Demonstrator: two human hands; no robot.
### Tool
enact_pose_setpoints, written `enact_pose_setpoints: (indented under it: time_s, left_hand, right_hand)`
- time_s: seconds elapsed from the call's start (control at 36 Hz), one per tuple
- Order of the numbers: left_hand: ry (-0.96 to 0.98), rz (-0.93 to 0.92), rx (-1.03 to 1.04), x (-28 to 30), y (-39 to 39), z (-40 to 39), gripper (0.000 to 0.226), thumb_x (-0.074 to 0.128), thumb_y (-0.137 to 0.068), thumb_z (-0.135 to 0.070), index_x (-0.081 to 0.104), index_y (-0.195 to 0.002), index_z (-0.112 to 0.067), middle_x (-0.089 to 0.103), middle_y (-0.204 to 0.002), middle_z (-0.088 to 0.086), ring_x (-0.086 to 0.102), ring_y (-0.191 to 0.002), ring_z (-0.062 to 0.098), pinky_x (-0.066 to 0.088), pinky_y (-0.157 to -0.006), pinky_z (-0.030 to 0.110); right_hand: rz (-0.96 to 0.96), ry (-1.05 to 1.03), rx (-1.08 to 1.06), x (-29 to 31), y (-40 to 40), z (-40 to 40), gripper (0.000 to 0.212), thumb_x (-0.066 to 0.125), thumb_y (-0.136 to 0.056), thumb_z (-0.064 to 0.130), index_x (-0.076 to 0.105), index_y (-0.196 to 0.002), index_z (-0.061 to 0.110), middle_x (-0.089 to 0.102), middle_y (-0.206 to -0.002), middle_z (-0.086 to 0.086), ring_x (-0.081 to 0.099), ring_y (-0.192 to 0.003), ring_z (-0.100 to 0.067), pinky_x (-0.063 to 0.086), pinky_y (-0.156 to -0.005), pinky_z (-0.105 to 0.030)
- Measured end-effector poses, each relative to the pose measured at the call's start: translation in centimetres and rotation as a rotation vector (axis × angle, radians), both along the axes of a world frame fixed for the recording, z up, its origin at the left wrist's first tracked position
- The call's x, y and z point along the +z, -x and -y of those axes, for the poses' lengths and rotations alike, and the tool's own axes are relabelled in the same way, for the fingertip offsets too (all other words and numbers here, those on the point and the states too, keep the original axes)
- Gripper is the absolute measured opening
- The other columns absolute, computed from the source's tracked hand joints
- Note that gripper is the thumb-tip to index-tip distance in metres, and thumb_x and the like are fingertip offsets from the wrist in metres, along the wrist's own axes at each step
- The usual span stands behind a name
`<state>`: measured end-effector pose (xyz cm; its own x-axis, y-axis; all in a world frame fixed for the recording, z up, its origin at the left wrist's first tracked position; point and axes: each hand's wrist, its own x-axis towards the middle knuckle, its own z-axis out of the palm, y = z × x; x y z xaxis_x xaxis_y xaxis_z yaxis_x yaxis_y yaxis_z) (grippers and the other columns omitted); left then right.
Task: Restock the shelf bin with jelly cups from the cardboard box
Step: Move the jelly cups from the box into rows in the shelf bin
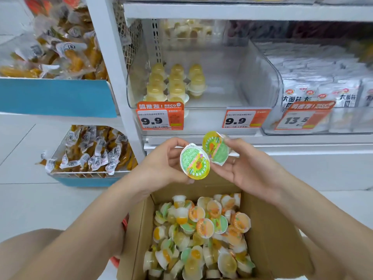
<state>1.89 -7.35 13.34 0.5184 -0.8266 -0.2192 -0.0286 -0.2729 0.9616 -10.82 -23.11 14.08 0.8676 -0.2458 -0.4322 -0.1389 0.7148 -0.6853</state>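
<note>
My left hand holds one jelly cup by its rim, the green and yellow lid facing me. My right hand holds a second jelly cup just right of the first, and the two cups nearly touch. Both hands hover above the open cardboard box, which holds several loose jelly cups. The clear shelf bin above stands mostly bare, with three short rows of jelly cups at its left side.
Price tags reading 9.9 hang on the bin's front edge. A bin of white snack packets stands to the right. Wire baskets of wrapped yellow snacks sit on the left, above a white tiled floor.
</note>
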Motion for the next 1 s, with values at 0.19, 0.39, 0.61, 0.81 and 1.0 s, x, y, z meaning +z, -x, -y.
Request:
enact_pose_setpoints:
  time_s: [0.19,0.39,0.61,0.81,1.0]
  left_hand:
    - [0.036,-0.005,0.05,-0.4,0.6,0.3,0.053,0.083,-0.061,0.002,0.059,-0.104,-0.017,0.072,-0.101,-0.001,0.067,-0.096,0.014,0.051,-0.09,0.027]
    - [0.186,-0.023,0.18,-0.7,1.8,0.5,0.056,0.081,-0.05,-0.025,0.061,-0.102,-0.018,0.073,-0.099,-0.002,0.069,-0.09,0.015,0.053,-0.08,0.027]
    - [0.268,-0.136,0.247,-0.9,2.0,0.5,0.063,0.088,-0.053,-0.017,0.063,-0.111,-0.019,0.069,-0.112,0.001,0.066,-0.102,0.023,0.053,-0.09,0.042]
    - [0.352,-0.601,0.207,-1.0,2.3,0.7,0.057,0.081,-0.067,-0.009,0.06,-0.12,-0.01,0.062,-0.122,0.016,0.064,-0.106,0.025,0.056,-0.082,0.03]
    - [0.384,-0.861,0.108,-1.1,2.2,0.9,0.098,0.095,-0.04,-0.02,0.053,-0.126,-0.003,0.066,-0.11,0.019,0.067,-0.099,0.028,0.057,-0.08,0.033]
  right_hand:
    - [-0.003,0.646,-0.006,0.2,0.3,-1.1,0.048,0.078,-0.076,0.018,0.05,-0.115,0.019,0.072,-0.105,-0.006,0.069,-0.098,-0.018,0.052,-0.087,-0.029]
    - [0.092,0.786,-0.003,0.3,-0.1,-2.4,0.052,0.074,-0.073,-0.006,0.044,-0.111,0.013,0.072,-0.083,0.002,0.069,-0.081,-0.011,0.052,-0.068,-0.018]
    - [0.042,0.826,0.083,0.3,0.2,-2.0,0.057,0.078,-0.056,0.035,0.052,-0.107,0.03,0.073,-0.092,-0.001,0.069,-0.088,-0.02,0.053,-0.09,-0.044]
    - [0.075,0.862,0.05,0.1,0.3,-1.9,0.056,0.079,-0.056,0.03,0.054,-0.106,0.023,0.072,-0.086,0.004,0.068,-0.081,-0.009,0.056,-0.079,-0.029]
    - [0.165,1.0,0.036,-0.2,0.5,-2.2,0.05,0.085,-0.066,0.015,0.057,-0.105,0.03,0.07,-0.099,0.002,0.068,-0.09,-0.017,0.057,-0.08,-0.032]
